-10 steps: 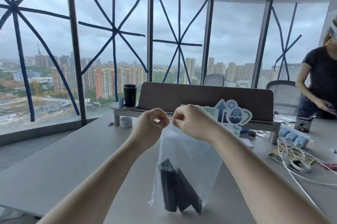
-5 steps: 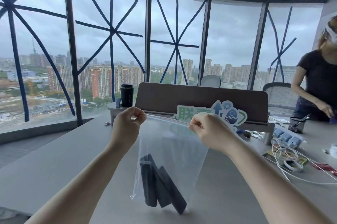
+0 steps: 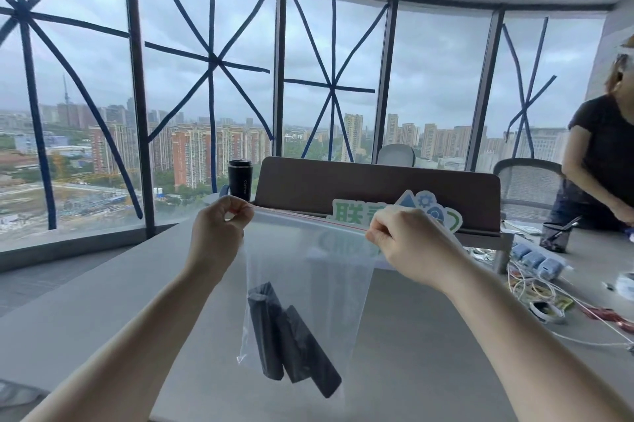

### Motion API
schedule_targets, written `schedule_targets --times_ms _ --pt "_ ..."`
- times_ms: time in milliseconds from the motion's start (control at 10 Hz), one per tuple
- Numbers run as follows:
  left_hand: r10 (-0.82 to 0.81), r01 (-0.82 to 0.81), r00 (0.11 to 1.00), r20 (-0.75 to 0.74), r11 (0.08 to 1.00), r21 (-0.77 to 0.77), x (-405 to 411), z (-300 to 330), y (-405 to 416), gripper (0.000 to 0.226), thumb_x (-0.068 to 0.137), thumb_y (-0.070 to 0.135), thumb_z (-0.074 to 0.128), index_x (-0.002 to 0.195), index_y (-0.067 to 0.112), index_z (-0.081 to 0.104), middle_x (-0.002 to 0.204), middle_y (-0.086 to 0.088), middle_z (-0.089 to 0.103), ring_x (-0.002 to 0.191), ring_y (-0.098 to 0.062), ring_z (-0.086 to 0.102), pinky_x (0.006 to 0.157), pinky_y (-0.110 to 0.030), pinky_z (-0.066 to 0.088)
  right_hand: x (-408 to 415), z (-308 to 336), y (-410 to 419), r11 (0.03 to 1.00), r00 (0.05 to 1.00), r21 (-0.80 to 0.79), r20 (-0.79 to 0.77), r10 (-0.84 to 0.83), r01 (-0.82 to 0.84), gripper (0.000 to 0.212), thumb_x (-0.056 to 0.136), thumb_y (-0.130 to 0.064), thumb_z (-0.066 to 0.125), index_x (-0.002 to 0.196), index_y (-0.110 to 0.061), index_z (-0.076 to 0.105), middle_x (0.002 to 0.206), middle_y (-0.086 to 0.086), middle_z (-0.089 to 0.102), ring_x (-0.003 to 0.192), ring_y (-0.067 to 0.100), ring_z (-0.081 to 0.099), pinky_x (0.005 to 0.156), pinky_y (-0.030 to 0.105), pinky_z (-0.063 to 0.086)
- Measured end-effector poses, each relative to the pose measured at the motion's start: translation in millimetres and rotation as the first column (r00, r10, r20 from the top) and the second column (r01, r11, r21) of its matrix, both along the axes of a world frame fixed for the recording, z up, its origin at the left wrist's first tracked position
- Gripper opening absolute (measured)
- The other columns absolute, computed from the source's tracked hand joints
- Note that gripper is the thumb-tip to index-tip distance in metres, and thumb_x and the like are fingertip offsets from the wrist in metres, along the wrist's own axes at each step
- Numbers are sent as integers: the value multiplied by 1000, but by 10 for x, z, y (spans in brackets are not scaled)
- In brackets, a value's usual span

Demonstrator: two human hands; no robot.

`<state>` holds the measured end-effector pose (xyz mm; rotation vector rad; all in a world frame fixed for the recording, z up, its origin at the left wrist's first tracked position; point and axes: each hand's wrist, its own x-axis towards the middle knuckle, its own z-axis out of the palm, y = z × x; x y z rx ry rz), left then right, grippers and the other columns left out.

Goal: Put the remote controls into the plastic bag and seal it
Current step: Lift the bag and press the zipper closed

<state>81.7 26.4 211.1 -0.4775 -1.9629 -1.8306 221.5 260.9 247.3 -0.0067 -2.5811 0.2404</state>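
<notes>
Head view | left hand [image 3: 219,233] and right hand [image 3: 408,243] pinch plastic bag [image 3: 308,284] top corners | remote controls [image 3: 291,342] inside, hanging above desk [image 3: 103,318]

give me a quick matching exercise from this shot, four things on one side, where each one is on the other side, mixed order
Things:
1. remote controls
2. black tumbler
3. left hand
4. right hand

Places:
A. pinching the top right corner of the plastic bag
B. on the shelf by the window, left of the brown divider
C. leaning at the bottom of the bag
D. pinching the top left corner of the bag

Pairs: 1-C, 2-B, 3-D, 4-A
</notes>
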Motion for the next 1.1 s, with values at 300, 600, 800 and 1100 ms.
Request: schedule_targets --times_ms 300,600,800,1100 --pt "-24 25 996 84 1000 -6 -458 -156 -43 14 89 10 55 75 12 59 52 -4 47 41 -14 39 45 -24 32 -619 -121 11 997 985 -79 -174 13 -27 26 93 -33 61 76 -14 59 70 -1 62 69 27 60 67 42 53" --pt "9 -16 987 162 999 39 -1900 63 -142 12 93 5 46 88 10 56 82 -4 58 67 -22 61 64 -38 54 -2334 -88 -270 931 967 -354 -253 -11 -82 22 94 -27 57 76 -16 64 59 -3 70 63 15 67 66 32 54" --pt "6 -52 975 221 978 203 -2601 -373 -543 22 89 -3 50 76 13 56 81 -9 62 71 -23 66 65 -31 56 -2849 -562 -579 912 978 -371 -176 115 -174 19 89 -26 61 74 -16 66 65 -1 73 56 20 63 63 34 55" --pt "30 -104 901 432 983 148 -2309 -1732 -934 15 88 1 55 76 8 60 75 -13 62 69 -24 63 68 -29 52 -2689 -1628 -882 868 955 -492 222 195 -63 15 84 -28 66 80 -16 73 77 2 77 50 17 61 66 37 59"
